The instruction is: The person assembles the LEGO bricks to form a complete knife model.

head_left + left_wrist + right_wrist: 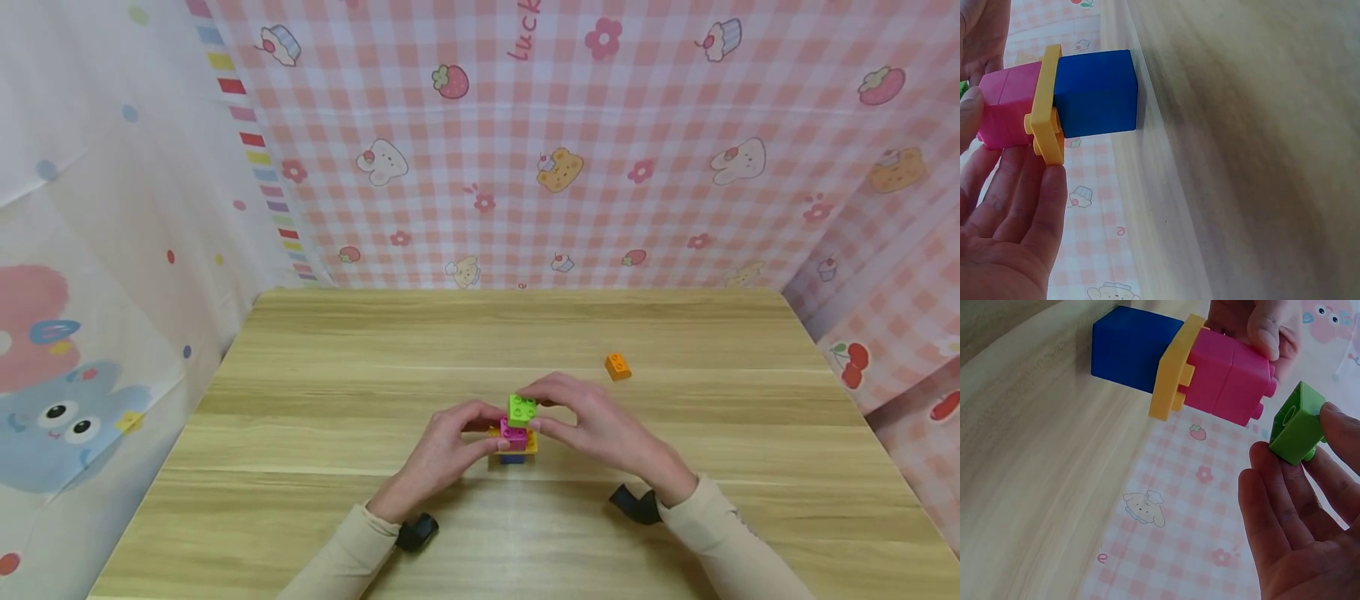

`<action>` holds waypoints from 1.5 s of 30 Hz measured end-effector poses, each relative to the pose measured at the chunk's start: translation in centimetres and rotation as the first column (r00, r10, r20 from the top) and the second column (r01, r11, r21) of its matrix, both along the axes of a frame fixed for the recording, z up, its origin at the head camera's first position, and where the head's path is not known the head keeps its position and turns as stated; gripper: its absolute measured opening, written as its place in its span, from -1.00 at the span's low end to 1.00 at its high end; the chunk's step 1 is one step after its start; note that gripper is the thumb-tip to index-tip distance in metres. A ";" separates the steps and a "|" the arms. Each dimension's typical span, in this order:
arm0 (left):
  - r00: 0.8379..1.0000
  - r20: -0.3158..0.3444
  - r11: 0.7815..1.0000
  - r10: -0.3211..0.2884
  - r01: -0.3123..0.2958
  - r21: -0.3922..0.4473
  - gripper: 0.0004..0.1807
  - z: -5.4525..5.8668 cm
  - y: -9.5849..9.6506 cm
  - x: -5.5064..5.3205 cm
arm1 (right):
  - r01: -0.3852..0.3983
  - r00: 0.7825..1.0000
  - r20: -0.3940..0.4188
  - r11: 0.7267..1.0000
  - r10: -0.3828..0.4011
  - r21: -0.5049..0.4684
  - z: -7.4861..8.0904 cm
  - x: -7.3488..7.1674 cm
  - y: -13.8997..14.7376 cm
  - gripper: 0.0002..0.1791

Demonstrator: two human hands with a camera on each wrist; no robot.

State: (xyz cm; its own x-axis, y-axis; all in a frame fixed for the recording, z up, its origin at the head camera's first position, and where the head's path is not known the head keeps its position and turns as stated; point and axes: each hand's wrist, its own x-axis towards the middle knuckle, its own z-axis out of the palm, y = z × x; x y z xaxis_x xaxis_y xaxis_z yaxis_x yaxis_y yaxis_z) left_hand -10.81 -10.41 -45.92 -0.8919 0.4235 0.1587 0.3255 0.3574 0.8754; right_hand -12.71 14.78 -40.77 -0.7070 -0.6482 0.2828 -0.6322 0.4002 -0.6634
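A small stack stands on the table. At its base is a blue block, above it a flat yellow plate with studs, and on that two pink bricks, one upon the other. My left hand grips the pink bricks between thumb and fingers. Between thumb and fingertips, my right hand pinches a light green brick. Its hollow underside faces the studs of the top pink brick, with a gap between them in the right wrist view.
Farther back on the wooden table, to the right, lies an orange brick. Black wrist-worn devices stick out below both wrists. A pink checked cloth hangs behind the table's far edge.
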 end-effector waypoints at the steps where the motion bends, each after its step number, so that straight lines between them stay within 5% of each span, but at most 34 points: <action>1: 1.000 -0.002 1.000 0.001 -0.001 0.001 -0.68 0.0 0.0 0.0 | -0.003 1.000 0.003 1.000 0.003 0.005 0.0 0.1 -0.1 -0.63; 45: 0.999 -0.050 1.000 -0.020 0.019 -0.002 -0.68 -0.1 -0.2 -0.1 | -0.061 0.992 -0.110 0.997 0.067 0.053 -0.9 0.2 -0.8 -0.67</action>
